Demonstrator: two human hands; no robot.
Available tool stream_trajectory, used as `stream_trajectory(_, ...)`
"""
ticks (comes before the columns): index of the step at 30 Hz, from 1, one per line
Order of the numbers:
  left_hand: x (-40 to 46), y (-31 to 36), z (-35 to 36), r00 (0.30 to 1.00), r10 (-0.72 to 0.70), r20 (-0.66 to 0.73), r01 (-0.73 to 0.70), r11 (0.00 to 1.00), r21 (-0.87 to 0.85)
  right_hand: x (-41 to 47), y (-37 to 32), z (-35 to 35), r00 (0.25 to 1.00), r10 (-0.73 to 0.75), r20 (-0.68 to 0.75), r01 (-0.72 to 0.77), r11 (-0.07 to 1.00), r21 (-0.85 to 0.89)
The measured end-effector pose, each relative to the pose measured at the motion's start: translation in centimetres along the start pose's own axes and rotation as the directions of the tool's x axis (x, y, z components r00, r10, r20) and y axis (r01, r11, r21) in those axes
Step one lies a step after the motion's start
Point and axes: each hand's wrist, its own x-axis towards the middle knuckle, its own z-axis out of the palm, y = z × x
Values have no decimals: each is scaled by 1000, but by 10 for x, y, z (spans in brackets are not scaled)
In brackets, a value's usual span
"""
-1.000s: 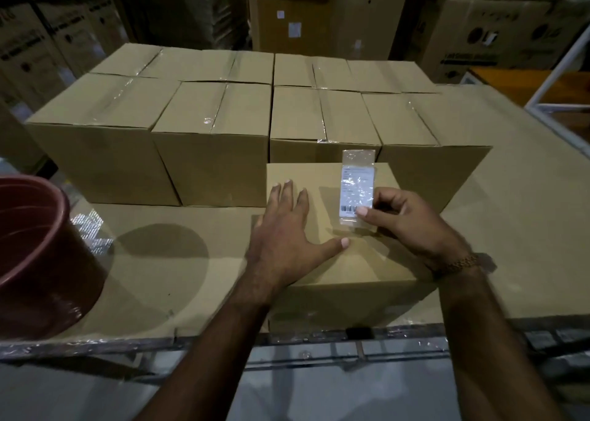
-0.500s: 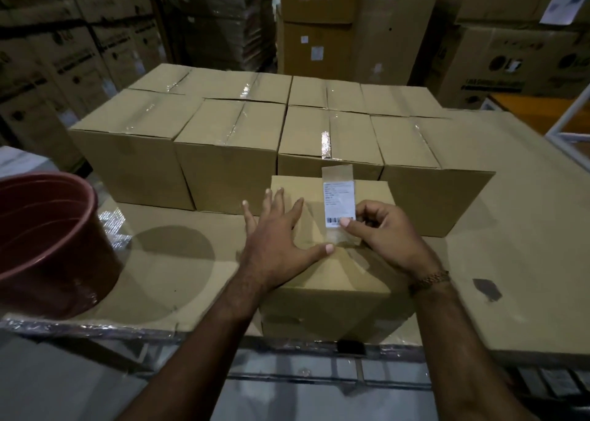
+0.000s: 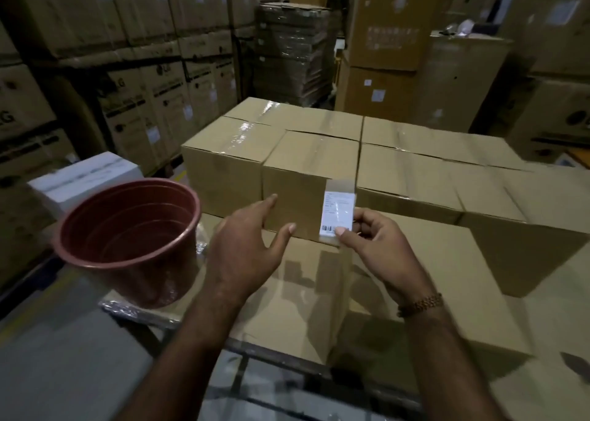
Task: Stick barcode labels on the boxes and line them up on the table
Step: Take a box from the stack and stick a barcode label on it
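I see my right hand [image 3: 375, 245] pinching a barcode label [image 3: 338, 214] by its lower right corner, thumb in front and curled fingers behind. The label stands upright in the air, above the near box [image 3: 306, 299] and in front of the row of boxes [image 3: 306, 171] behind it. A clear strip of tape sticks up past the label's top edge. The barcode runs along the bottom, right by my thumb; the print above it is too blurred for me to read.

My left hand [image 3: 245, 248] is open, fingers straight and spread, thumb out toward the label. It seems to hover just over the near box's far left edge, though I cannot tell whether the palm touches the cardboard. The index fingertip reaches up in front of the row's middle box.

The near box sits at the front of the table [image 3: 542, 372], close to its front edge, touching or nearly touching the row behind. The row's boxes stand side by side, tops taped shut.

A red-brown bucket [image 3: 131, 238] stands on the table's left corner, just beside my left hand. A bracelet [image 3: 421, 304] circles my right wrist. Tall stacked cartons [image 3: 159, 69] fill the background.
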Motion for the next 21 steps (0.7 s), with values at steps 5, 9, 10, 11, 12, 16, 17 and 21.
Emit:
stream_trajectory(5, 22, -69, -68, 998, 11, -67, -7, 999, 45, 21, -4, 91, 999, 33, 27, -34, 999, 32)
stream_trajectory(9, 38, -149, -117, 994, -80, -77, 82, 996, 26, 39, -4, 175, 995, 94, 11, -94, 995, 33)
stream_trajectory(10, 40, -172, -127, 990, -103, -92, 106, 994, 25, 44, -5, 196, 995, 101, 16, -101, 994, 27)
stream_trajectory(11, 41, -194, -136, 986, -127, -106, 131, 991, 30, 48, -5, 216, 994, 105, 21, -105, 994, 13)
stream_trajectory(12, 43, -215, -143, 981, -153, -116, 159, 986, 41, 51, -8, 235, 994, 105, 31, -105, 995, -2)
stream_trajectory(16, 50, -285, -162, 964, -254, -80, 261, 961, 93, 60, -21, 297, 994, 102, 40, -100, 994, -43)
stream_trajectory(17, 52, -299, -163, 964, -258, -56, 263, 959, 105, 62, -22, 310, 994, 106, 40, -104, 993, -51)
stream_trajectory(21, 62, -335, -159, 967, -253, 21, 251, 965, 79, 69, -17, 347, 996, 89, 25, -83, 981, -178)
